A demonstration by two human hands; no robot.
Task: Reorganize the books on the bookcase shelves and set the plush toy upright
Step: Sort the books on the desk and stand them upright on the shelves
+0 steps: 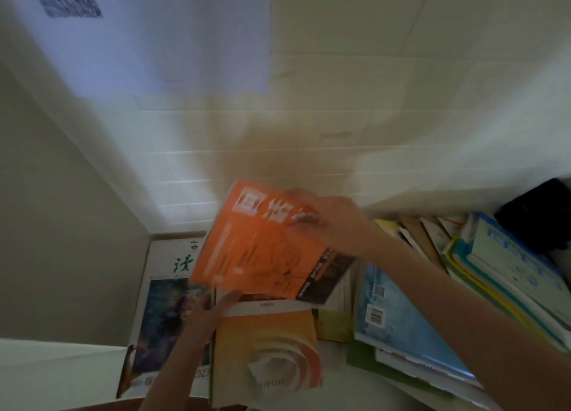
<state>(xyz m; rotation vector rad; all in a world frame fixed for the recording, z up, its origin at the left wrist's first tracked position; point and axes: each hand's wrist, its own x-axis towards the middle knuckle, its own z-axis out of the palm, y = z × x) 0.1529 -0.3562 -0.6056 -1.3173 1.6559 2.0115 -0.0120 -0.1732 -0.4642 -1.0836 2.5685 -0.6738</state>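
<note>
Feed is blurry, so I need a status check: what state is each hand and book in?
orange book: raised, tilted, gripped by right hand.
left hand: open, fingers against white book.
swirl book: lying flat.
blue book: lying flat, barcode side up.

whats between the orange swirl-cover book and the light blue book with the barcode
A yellow-green book lies there, visible in the head view.

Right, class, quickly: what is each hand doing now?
Left hand: open, fingers straight, by the white book.
Right hand: holding the orange book.
</note>
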